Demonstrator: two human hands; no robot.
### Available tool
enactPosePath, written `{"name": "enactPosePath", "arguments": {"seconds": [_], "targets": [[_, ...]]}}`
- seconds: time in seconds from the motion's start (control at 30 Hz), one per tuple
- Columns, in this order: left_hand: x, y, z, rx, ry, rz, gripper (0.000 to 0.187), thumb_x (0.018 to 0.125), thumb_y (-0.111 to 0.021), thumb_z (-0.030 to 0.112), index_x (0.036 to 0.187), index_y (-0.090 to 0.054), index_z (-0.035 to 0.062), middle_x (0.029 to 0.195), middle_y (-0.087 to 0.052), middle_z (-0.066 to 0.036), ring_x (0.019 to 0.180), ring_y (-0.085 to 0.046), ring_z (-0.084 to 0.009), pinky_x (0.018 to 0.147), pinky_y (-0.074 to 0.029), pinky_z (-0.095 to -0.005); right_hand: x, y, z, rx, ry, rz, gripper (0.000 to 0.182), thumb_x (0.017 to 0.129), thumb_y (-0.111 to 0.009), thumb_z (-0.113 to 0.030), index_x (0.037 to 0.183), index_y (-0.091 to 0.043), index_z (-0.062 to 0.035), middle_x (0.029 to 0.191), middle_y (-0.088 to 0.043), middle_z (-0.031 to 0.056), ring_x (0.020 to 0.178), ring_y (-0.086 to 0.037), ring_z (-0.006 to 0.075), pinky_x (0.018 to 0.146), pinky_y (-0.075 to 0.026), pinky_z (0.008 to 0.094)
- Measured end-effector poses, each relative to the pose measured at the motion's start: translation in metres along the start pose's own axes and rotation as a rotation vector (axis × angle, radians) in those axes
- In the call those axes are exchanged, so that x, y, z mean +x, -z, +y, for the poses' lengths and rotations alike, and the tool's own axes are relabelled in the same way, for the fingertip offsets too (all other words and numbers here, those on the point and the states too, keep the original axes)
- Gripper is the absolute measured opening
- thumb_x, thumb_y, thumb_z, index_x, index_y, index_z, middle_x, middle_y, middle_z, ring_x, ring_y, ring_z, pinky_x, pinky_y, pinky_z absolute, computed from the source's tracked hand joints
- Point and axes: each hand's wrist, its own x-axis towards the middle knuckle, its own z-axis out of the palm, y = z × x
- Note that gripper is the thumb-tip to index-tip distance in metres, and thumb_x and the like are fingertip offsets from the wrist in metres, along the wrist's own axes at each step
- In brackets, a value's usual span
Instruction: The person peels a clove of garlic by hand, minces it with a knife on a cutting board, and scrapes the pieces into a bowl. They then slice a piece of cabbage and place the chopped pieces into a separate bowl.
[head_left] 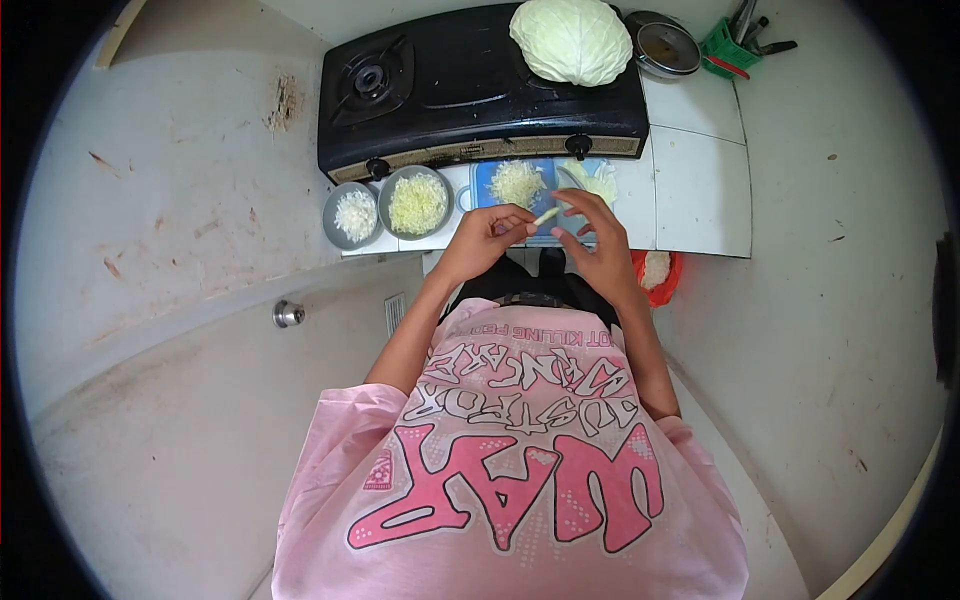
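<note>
My left hand (495,238) pinches a small, pale green piece of cabbage (546,215) between thumb and fingertips. Close by on its right, my right hand (600,238) has its thumb and fingers spread, curved towards the piece, with nothing visible between them. Both hands hover over the near edge of a blue cutting board (482,200). On the board lies a heap of shredded cabbage (517,184). A pale cabbage leaf (601,182) sits at the board's right side, partly hidden behind my right fingers.
Left of the board stand a bowl of chopped green cabbage (418,203) and a bowl of chopped white pieces (355,217). A whole cabbage (572,40) rests on the black gas stove (465,75). Farther right are a pan (667,47), a green utensil basket (728,50) and, lower, a red bag (660,285).
</note>
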Motion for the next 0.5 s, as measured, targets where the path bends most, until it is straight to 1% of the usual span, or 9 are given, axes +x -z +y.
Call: {"name": "enactPosePath", "arguments": {"seconds": [0.03, 0.07, 0.13, 0.17, 0.23, 0.33, 0.5], "targets": [[-0.002, -0.002, 0.004, 0.074, 0.008, -0.028, 0.020, 0.097, -0.067, 0.003, 0.116, -0.068, -0.0036, 0.098, -0.073, -0.008, 0.084, -0.066, -0.0086, 0.076, -0.053, -0.0247, 0.001, 0.000, -0.001, -0.039, 0.082, -0.039, 0.020, 0.091, -0.072, -0.009, 0.110, -0.071, -0.0043, 0.112, -0.070, 0.0116, 0.094, -0.070, 0.0243, 0.076, -0.054, 0.0350], [-0.003, -0.004, 0.006, 0.061, 0.015, -0.019, 0.020, 0.097, -0.067, 0.003, 0.116, -0.068, -0.0037, 0.098, -0.074, -0.008, 0.085, -0.066, -0.0082, 0.077, -0.053, -0.0245, 0.002, 0.000, 0.000, -0.078, 0.165, -0.077, 0.021, 0.090, -0.073, -0.008, 0.110, -0.071, -0.0045, 0.115, -0.069, 0.0124, 0.097, -0.070, 0.0268, 0.077, -0.055, 0.0365], [-0.004, -0.010, 0.008, 0.033, 0.026, -0.005, 0.020, 0.097, -0.068, 0.003, 0.116, -0.069, -0.0038, 0.100, -0.075, -0.007, 0.087, -0.066, -0.0075, 0.078, -0.053, -0.0240, 0.004, 0.002, 0.015, -0.095, 0.156, -0.184, 0.019, 0.089, -0.072, -0.007, 0.108, -0.072, -0.0045, 0.111, -0.070, 0.0126, 0.095, -0.070, 0.0289, 0.077, -0.055, 0.0381], [-0.005, -0.013, 0.005, -0.067, 0.016, 0.010, 0.021, 0.097, -0.068, 0.003, 0.116, -0.069, -0.0037, 0.101, -0.075, -0.007, 0.087, -0.066, -0.0075, 0.079, -0.053, -0.0238, 0.003, 0.003, 0.020, -0.105, 0.153, -0.238, 0.018, 0.089, -0.072, -0.006, 0.108, -0.072, -0.0045, 0.108, -0.070, 0.0126, 0.094, -0.070, 0.0300, 0.077, -0.055, 0.0389], [-0.005, -0.019, 0.001, -0.267, -0.012, 0.046, 0.021, 0.097, -0.068, 0.004, 0.117, -0.069, -0.0034, 0.102, -0.075, -0.007, 0.088, -0.067, -0.0077, 0.081, -0.053, -0.0233, 0.003, 0.007, 0.015, -0.096, 0.159, -0.196, 0.016, 0.089, -0.072, -0.004, 0.105, -0.073, -0.0037, 0.103, -0.071, 0.0127, 0.090, -0.071, 0.0300, 0.076, -0.055, 0.0379], [-0.013, -0.023, 0.003, -0.389, 0.062, 0.059, 0.023, 0.097, -0.070, 0.007, 0.118, -0.069, -0.0013, 0.105, -0.073, -0.005, 0.097, -0.069, -0.0103, 0.090, -0.055, -0.0246, 0.006, 0.007, 0.013, -0.068, 0.170, -0.150, 0.014, 0.087, -0.074, -0.004, 0.101, -0.073, -0.0027, 0.096, -0.072, 0.0124, 0.084, -0.071, 0.0297, 0.074, -0.055, 0.0366], [-0.020, -0.035, -0.006, -0.682, 0.166, 0.180, 0.023, 0.096, -0.070, 0.004, 0.118, -0.068, -0.0006, 0.106, -0.073, -0.005, 0.096, -0.068, -0.0103, 0.089, -0.055, -0.0246, 0.002, -0.003, 0.016, -0.053, 0.138, -0.062, 0.014, 0.087, -0.076, -0.006, 0.100, -0.073, -0.0012, 0.092, -0.073, 0.0127, 0.080, -0.072, 0.0266, 0.073, -0.056, 0.0341]]}}
